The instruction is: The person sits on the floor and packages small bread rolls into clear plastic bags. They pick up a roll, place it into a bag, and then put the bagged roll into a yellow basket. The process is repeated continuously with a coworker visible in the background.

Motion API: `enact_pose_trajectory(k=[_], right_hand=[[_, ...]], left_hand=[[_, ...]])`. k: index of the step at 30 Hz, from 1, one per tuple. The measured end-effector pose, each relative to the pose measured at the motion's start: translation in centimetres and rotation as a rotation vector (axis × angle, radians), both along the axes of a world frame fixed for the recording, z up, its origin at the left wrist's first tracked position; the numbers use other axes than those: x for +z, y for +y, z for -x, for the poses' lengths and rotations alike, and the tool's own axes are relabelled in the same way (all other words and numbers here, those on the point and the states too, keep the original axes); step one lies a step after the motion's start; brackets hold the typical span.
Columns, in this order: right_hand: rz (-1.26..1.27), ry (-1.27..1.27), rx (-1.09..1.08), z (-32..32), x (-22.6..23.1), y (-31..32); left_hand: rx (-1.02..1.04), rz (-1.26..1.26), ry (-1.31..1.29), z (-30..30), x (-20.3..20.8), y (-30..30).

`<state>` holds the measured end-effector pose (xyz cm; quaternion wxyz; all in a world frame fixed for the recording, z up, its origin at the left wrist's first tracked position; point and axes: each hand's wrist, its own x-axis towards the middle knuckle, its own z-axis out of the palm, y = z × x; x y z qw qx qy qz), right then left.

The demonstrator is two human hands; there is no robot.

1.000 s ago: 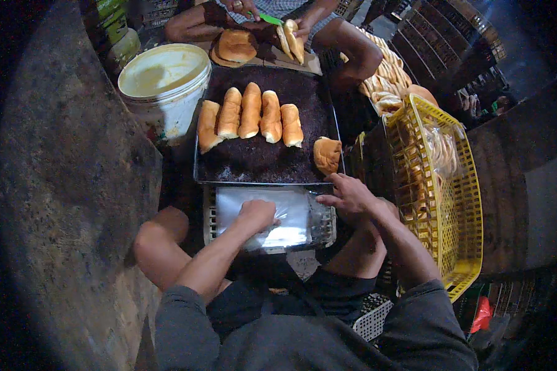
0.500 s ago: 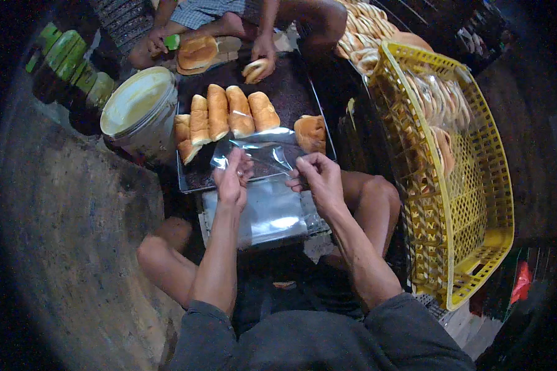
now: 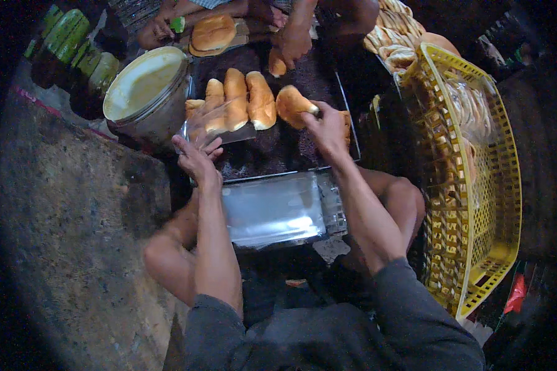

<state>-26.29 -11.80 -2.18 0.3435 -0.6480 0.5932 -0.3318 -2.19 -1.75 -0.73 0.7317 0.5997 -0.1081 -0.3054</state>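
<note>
My left hand [image 3: 199, 162] grips a clear plastic bag [image 3: 234, 137] near its edge, some fingers spread. The bag stretches over the near ends of the left bread rolls. My right hand [image 3: 327, 131] is closed on a golden bread roll [image 3: 295, 106], holding it by its near right end above the dark tray [image 3: 272, 154]. Several long rolls [image 3: 236, 99] lie side by side on that tray, left of the held one. Behind my right hand another piece of bread [image 3: 346, 127] is mostly hidden. A stack of clear plastic bags [image 3: 272, 207] lies flat in front of me.
A white bucket [image 3: 145, 83] with pale yellow residue stands left of the tray. Across from me, a co-worker's hand [image 3: 293, 44] holds a small bread piece; a large bun [image 3: 213, 32] lies beside it. At right stands a yellow plastic crate [image 3: 463, 204] with bagged bread, near piled bread [image 3: 396, 28].
My right hand has left the bag, moved forward and taken hold of the rightmost long roll. My left hand has shifted left with the bag. The view has shifted slightly.
</note>
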Motion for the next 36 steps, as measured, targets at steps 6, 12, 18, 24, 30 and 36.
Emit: enact_pose_trajectory(k=[6,12,18,24,30,36], right_hand=[[-0.333,-0.735,0.053,7.4,12.0,5.9],[-0.308,-0.669,0.138,6.7,12.6,6.4],[-0.287,-0.489,0.212,3.4,12.9,10.0],[0.864,0.243,0.162,-0.1,13.7,13.3],[0.95,0.95,0.319,2.1,21.7,16.1],[0.284,0.355,-0.163,18.7,27.0,10.6]], left_hand=[[-0.132,-0.054,-0.28,1.4,2.2,0.2],[-0.387,0.225,-0.091,7.1,5.3,1.3],[-0.614,0.32,0.267,9.5,4.9,4.0],[-0.451,0.527,0.719,9.3,6.3,4.6],[-0.611,0.347,0.234,12.6,8.8,3.7],[-0.843,-0.144,-0.939,14.6,10.4,3.2]])
